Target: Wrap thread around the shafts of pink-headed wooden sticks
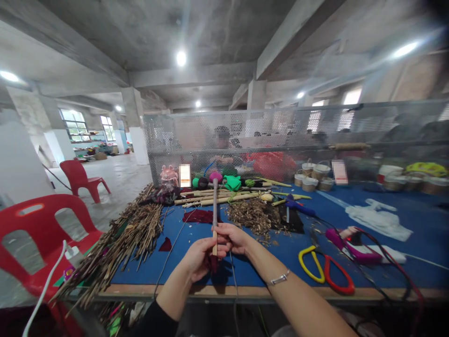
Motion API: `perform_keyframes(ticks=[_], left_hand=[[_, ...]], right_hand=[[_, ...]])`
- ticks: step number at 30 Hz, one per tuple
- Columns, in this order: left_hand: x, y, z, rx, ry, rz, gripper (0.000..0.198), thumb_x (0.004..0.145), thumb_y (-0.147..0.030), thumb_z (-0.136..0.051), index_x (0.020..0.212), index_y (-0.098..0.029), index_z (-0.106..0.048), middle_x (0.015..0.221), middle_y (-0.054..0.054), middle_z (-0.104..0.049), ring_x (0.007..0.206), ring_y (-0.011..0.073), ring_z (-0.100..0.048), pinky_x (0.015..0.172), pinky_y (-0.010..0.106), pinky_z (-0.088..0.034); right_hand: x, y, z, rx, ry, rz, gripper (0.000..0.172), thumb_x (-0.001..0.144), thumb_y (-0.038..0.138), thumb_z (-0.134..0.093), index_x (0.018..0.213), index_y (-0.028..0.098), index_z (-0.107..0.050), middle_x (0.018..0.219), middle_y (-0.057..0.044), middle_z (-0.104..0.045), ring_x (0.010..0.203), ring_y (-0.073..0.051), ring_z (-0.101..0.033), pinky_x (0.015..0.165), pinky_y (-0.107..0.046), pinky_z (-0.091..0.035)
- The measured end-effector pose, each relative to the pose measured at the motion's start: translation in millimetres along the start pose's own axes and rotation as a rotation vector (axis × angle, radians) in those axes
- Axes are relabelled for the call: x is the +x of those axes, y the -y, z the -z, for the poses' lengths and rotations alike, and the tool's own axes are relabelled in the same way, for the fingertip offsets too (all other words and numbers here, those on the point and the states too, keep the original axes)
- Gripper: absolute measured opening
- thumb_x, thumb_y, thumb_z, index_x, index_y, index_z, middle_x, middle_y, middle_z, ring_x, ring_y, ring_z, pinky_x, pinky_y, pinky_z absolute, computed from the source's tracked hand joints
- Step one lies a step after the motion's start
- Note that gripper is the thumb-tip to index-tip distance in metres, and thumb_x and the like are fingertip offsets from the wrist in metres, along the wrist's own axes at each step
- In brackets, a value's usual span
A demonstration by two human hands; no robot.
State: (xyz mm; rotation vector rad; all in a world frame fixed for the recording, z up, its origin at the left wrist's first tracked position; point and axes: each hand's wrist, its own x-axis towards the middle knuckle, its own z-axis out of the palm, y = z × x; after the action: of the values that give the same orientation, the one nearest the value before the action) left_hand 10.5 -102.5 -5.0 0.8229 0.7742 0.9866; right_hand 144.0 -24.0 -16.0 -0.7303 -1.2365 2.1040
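Over the front of the blue table, both my hands hold a thin stick (pixel 215 210) that points away from me. Most of its length is greyish, and bare pale wood shows near my fingers. A magenta ball (pixel 215 177) appears at its far end; I cannot tell whether it is attached. My left hand (pixel 201 255) closes round the near part, where a dark red piece (pixel 213 264) hangs below the fingers. My right hand (pixel 233 238) pinches the stick slightly farther up. Beyond the hands lies a dark red cloth (pixel 199 216), with a small red scrap (pixel 165 244) to the left.
Bundled twigs (pixel 129 234) cover the table's left side. Wood chips (pixel 250 215) lie beyond my right hand. Scissors (pixel 324 269), a glue gun (pixel 298 206), a purple device (pixel 354 245) with cables and a white plastic bag (pixel 379 217) are rightward. A perforated metal screen (pixel 196 131) stands behind.
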Motion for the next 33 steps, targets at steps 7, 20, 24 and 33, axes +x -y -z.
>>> perform_keyframes(ticks=[7,20,24,33], left_hand=[[5,5,9.4,0.332,-0.099,-0.086,0.035,0.063,-0.044,-0.066,0.063,-0.011,-0.053,0.051,0.0,-0.055,0.034,0.0062,-0.045,0.033,0.017,-0.03],[6,14,7.9,0.245,-0.18,-0.126,0.036,0.058,-0.043,-0.07,0.066,-0.013,-0.051,0.051,-0.003,-0.053,0.039,0.0058,-0.045,0.04,0.017,-0.032],[6,11,15.0,0.166,-0.076,-0.083,0.033,0.064,-0.04,-0.066,0.072,-0.01,-0.055,0.063,0.003,-0.059,0.047,0.0071,-0.051,0.043,0.017,-0.034],[9,12,6.0,0.333,-0.202,-0.086,0.038,0.059,-0.044,-0.069,0.067,-0.013,-0.05,0.05,-0.003,-0.053,0.035,0.0048,-0.042,0.037,0.017,-0.028]], right_hand=[[-1,-2,2,-0.051,0.002,0.009,0.031,0.065,0.03,-0.068,0.068,0.016,-0.041,0.042,0.012,-0.031,0.031,0.0,-0.016,0.03,-0.014,-0.004],[1,-3,-4,-0.088,-0.065,-0.027,0.034,0.065,0.033,-0.068,0.065,0.018,-0.037,0.04,0.013,-0.028,0.03,0.0,-0.013,0.03,-0.015,-0.004],[2,-2,-1,-0.083,-0.017,-0.07,0.027,0.07,0.032,-0.063,0.069,0.016,-0.042,0.042,0.012,-0.031,0.031,0.0,-0.014,0.03,-0.014,-0.004],[1,-4,-4,-0.109,-0.104,-0.009,0.028,0.068,0.03,-0.064,0.067,0.017,-0.039,0.04,0.011,-0.035,0.028,0.0,-0.019,0.029,-0.014,-0.006]])
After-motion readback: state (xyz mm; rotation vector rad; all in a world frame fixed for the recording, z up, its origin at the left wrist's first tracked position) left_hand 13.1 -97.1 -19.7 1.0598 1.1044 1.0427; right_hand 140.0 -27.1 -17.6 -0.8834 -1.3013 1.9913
